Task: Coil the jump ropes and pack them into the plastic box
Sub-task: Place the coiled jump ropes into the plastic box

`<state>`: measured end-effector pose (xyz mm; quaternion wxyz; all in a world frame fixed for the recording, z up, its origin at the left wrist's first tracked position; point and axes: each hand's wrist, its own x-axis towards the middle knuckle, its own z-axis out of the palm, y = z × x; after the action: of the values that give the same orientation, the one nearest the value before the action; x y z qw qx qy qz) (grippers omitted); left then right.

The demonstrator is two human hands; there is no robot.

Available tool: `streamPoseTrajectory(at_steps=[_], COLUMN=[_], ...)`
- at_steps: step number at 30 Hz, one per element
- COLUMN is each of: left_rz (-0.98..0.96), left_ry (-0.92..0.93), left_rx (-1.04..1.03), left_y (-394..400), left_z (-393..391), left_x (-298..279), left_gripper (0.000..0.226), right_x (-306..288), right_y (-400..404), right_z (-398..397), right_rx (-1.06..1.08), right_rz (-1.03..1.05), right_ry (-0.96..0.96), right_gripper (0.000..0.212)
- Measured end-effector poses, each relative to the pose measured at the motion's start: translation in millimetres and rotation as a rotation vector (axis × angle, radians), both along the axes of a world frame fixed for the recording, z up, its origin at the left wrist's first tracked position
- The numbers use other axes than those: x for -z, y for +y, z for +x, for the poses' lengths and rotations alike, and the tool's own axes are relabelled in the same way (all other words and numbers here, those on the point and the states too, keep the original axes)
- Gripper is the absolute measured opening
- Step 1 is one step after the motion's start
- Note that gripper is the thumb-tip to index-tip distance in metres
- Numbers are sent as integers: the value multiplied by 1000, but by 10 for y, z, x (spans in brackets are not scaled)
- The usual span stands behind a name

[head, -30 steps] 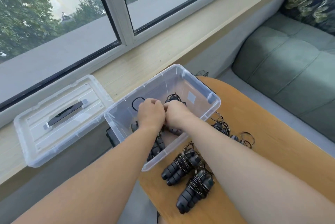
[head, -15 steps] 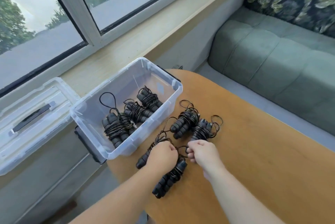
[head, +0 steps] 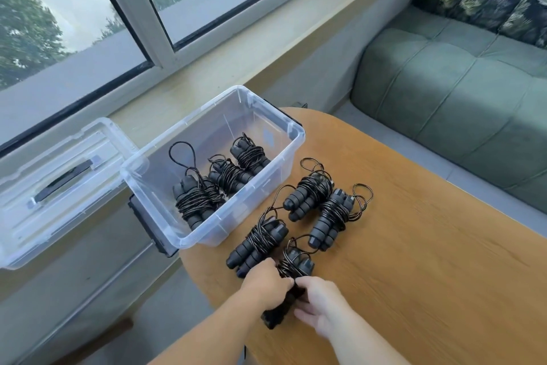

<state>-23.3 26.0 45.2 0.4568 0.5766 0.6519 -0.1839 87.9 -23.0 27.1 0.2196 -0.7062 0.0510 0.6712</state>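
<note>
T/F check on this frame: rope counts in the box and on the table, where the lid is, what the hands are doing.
1. Three coiled ropes lie in the plastic box. True.
2. Four coiled ropes are on the table. True.
3. The lid is on the box. False: it lies on the sill beside it.
4. Left hand and right hand both hold the nearest rope. True.
5. The box sits on the sofa. False: on the table's edge.

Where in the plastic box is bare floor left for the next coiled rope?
The plastic box has three coiled ropes crowded along its right side. Bare floor runs along the left wall toward the lid. Both hands, left hand and right hand, grip the nearest rope.
</note>
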Motion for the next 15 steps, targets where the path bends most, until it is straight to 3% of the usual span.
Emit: streamPoseTrajectory(at_steps=[6, 11, 15], left_rz=[-79, -123, -54], left_ry=[34, 81, 149], left_rx=[180, 187, 320], left_y=[109, 358, 480], left_z=[205, 353, 370], left_x=[-557, -1032, -1371], left_gripper=[51, 47, 47], right_x=[-382, -664, -902], right_y=[-20, 162, 321], right_z=[256, 422, 384], right_rx=[-82, -65, -143], right_rz=[0, -56, 23], right_ry=[44, 194, 189], right_gripper=[17, 38, 31])
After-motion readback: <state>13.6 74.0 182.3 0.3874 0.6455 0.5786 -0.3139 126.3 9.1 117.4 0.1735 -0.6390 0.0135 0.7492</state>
